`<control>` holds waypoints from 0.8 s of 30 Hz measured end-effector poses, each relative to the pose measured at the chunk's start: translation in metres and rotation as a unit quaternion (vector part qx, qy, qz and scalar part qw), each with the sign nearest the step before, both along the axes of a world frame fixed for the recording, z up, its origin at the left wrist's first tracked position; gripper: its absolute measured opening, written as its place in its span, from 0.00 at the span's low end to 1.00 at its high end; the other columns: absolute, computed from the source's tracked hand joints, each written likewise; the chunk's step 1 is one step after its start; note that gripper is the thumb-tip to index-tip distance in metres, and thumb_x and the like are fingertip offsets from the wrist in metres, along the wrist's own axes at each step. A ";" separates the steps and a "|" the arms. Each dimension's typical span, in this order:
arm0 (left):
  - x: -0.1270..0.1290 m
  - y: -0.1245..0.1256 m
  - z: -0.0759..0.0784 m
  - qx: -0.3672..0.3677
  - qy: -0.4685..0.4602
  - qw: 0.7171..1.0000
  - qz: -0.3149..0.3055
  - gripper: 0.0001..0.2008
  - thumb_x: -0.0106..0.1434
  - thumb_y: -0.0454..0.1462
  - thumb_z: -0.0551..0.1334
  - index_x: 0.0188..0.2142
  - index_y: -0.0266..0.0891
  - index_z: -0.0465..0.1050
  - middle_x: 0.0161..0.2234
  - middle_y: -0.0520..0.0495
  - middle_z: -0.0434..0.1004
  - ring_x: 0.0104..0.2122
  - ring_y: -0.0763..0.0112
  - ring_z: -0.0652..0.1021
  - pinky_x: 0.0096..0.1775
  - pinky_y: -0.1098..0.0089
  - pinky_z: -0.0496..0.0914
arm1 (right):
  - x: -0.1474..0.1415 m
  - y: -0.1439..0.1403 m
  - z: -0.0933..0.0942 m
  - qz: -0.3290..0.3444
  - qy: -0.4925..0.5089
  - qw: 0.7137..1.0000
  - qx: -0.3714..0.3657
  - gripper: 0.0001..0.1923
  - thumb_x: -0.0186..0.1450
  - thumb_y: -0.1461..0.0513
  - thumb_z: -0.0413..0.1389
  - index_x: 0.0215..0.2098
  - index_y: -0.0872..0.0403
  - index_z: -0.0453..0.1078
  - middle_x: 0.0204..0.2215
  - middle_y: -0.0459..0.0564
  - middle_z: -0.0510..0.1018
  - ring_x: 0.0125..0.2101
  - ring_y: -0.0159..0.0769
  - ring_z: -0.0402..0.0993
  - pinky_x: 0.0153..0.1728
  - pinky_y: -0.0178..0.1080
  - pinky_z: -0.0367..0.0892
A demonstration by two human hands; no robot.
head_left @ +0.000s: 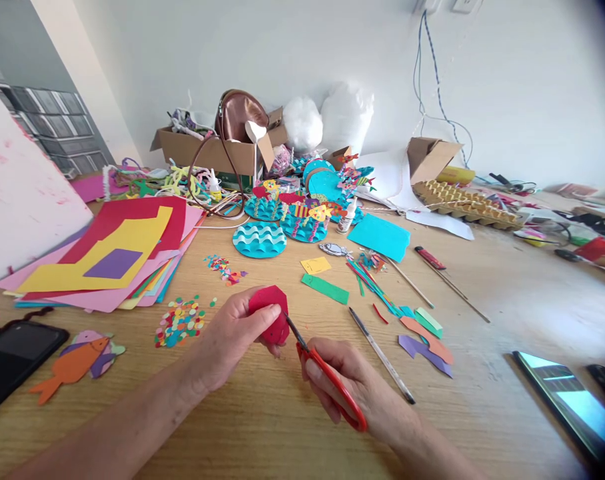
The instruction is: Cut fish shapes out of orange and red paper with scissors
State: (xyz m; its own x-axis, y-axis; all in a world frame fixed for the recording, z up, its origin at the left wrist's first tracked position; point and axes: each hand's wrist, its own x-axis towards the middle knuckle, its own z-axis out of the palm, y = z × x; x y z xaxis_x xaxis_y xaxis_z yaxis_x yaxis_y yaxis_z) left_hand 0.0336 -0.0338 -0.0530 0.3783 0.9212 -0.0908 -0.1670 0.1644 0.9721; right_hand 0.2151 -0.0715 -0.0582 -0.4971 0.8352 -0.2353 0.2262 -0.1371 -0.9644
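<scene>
Red paper cutout [268, 313] being pinched above the wooden table [262, 413] in left hand [235, 333]; right hand [355, 387] closing around red-handled scissors [327, 373]; seeming light, floppy, tearable, best gripped near the cut

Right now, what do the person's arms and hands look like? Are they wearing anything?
Both forearms are bare, with no sleeves in view. The left hand and right hand wear no gloves, and I can see no rings, watch or bracelets. The fingernails look short and unpainted. No markings show on either arm.
</scene>
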 end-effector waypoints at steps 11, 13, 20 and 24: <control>0.001 0.001 0.004 -0.006 0.004 1.000 0.010 0.09 0.59 0.39 0.57 0.24 0.37 0.66 0.18 0.53 0.70 0.19 0.76 0.70 0.22 0.76 0.65 | 0.002 0.000 -0.001 -0.001 -0.020 1.000 -0.007 0.18 0.63 0.53 0.51 0.21 0.54 0.55 0.12 0.36 0.57 0.12 0.21 0.52 0.11 0.25 0.47; 0.001 0.001 0.004 -0.004 0.009 1.000 0.006 0.09 0.59 0.39 0.56 0.25 0.37 0.66 0.17 0.53 0.70 0.19 0.77 0.69 0.22 0.76 0.65 | 0.002 0.000 -0.001 0.006 -0.026 1.000 -0.006 0.18 0.64 0.54 0.49 0.21 0.54 0.55 0.12 0.37 0.57 0.12 0.21 0.52 0.11 0.26 0.48; -0.001 0.001 0.005 0.009 0.030 0.999 -0.011 0.11 0.61 0.40 0.56 0.25 0.37 0.66 0.18 0.53 0.71 0.20 0.77 0.69 0.24 0.75 0.65 | 0.003 0.001 0.000 0.017 -0.041 0.999 -0.004 0.18 0.65 0.55 0.48 0.20 0.54 0.55 0.12 0.37 0.59 0.12 0.22 0.53 0.12 0.26 0.48; -0.002 0.002 0.006 0.002 0.020 0.999 -0.026 0.10 0.60 0.40 0.56 0.25 0.37 0.65 0.18 0.53 0.71 0.19 0.76 0.69 0.23 0.75 0.65 | 0.003 0.000 0.001 0.022 -0.045 0.999 -0.002 0.18 0.65 0.55 0.48 0.20 0.54 0.55 0.11 0.37 0.59 0.12 0.22 0.53 0.13 0.26 0.48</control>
